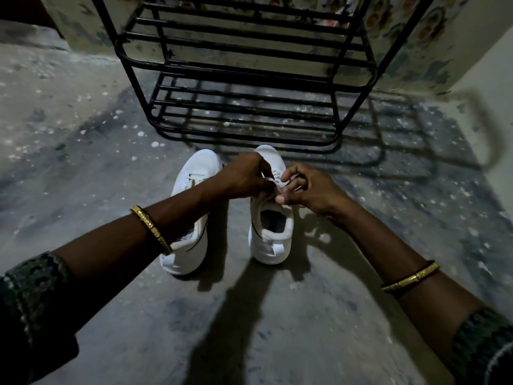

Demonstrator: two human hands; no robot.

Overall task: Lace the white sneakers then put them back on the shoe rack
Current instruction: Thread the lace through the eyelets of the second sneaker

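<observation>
Two white sneakers stand side by side on the floor, toes pointing away from me. The left sneaker is partly covered by my left forearm. Over the tongue of the right sneaker both hands meet. My left hand pinches a white lace, and my right hand pinches the same lace from the other side. The lace's ends are hidden under my fingers. A black metal shoe rack stands just beyond the sneakers' toes, its barred shelves bare.
The floor is rough, stained concrete. A flower-patterned wall runs behind the rack, and a pale wall closes the right side. Gold bangles sit on both of my forearms.
</observation>
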